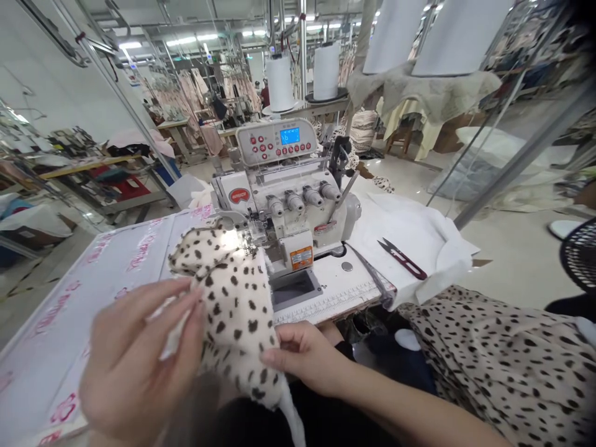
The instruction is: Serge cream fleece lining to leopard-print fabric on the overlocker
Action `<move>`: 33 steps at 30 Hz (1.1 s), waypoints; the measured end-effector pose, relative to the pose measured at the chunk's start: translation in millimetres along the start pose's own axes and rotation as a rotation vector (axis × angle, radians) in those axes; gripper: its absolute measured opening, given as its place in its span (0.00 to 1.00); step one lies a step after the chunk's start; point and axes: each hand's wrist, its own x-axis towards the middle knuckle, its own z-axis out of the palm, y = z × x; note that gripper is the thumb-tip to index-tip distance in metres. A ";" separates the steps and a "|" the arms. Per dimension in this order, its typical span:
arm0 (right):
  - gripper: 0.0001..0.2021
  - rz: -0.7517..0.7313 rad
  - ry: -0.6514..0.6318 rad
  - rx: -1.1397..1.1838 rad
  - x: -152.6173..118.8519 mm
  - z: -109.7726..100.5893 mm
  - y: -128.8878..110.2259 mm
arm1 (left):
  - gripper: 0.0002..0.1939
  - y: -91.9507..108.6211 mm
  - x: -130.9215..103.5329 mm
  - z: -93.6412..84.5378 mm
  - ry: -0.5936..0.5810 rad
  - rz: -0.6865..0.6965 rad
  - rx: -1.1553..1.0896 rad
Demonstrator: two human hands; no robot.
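Note:
A cream fabric piece with dark spots (237, 298) runs from the needle area of a white sewing machine (298, 205) down over the table's front edge. My left hand (144, 347), somewhat blurred, is at the fabric's left side with thumb and fingertips pinched together on it. Lower down, my right hand (307, 357) grips the right edge of the fabric between thumb and fingers. The machine's lamp lights the cloth near the presser foot, whose contact with the cloth I cannot make out.
Dark red thread snips (403, 257) lie on white material (419, 230) right of the machine. More spotted fabric (507, 354) hangs at the lower right. Thread cones (280, 84) stand behind. A patterned white-purple surface (107, 273) extends left.

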 end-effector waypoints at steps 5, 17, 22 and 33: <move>0.19 -0.004 -0.009 0.006 -4.0 -1.5 -8.2 | 0.11 -6.3 14.2 35.6 -0.249 0.093 0.138; 0.17 -0.015 0.025 0.114 4.5 -11.7 -9.2 | 0.20 -51.1 19.5 58.9 -0.490 0.073 0.263; 0.17 -0.086 0.037 -0.036 23.8 -17.4 -21.1 | 0.20 -73.8 37.8 66.2 -0.581 0.075 0.233; 0.19 -0.259 0.178 0.071 29.4 6.5 -2.8 | 0.14 -76.6 35.6 56.3 -0.289 -0.086 0.092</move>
